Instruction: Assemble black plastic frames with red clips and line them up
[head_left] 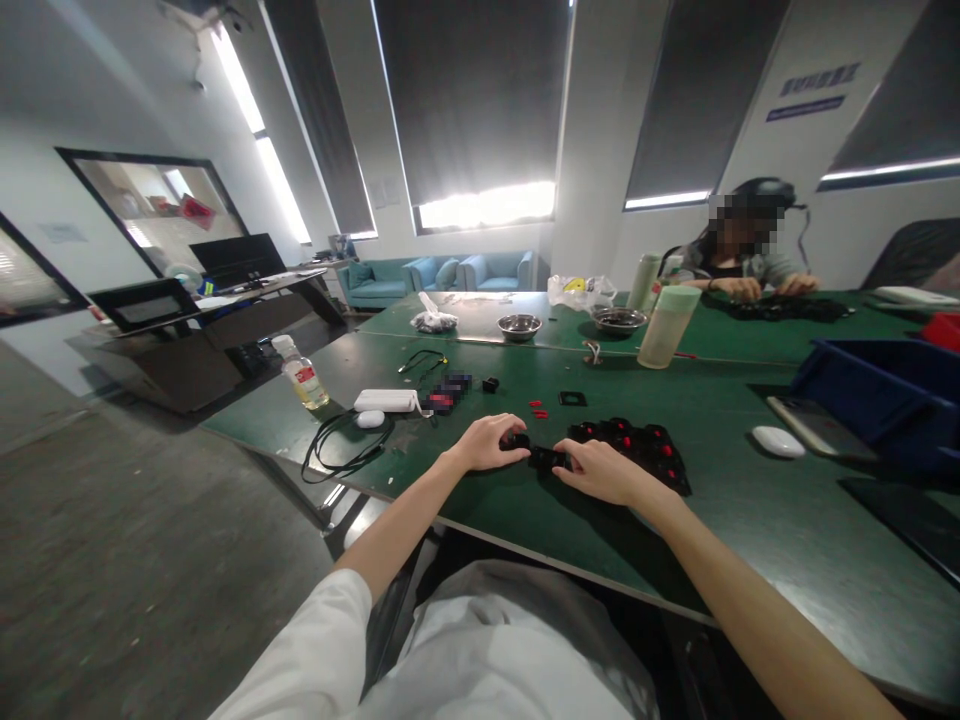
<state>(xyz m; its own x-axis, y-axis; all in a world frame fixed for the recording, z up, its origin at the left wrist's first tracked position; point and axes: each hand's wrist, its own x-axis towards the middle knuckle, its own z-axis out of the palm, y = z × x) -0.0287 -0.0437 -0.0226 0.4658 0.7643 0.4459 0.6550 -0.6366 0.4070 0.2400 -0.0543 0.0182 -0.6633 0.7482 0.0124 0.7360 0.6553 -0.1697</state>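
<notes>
Near the front edge of the green table (720, 440), my left hand (489, 443) is closed around a small black part (514, 440). Just to its right, my right hand (595, 470) has its fingers closed on another black piece (546, 458), which lies low over the tabletop. The two pieces are close together; whether they touch is hard to tell. Beside and behind my right hand sits a group of black parts with red spots (666, 450). Small red pieces (538, 410) and a black square part (572, 398) lie beyond my hands.
To the left are a bottle (304, 375), a white power bank (386, 401), a white case (370, 420) and black cable (319, 450). Metal bowls (519, 326), a green-lidded cup (666, 330) and a person (750, 240) are farther back. A blue bin (885, 395) stands right.
</notes>
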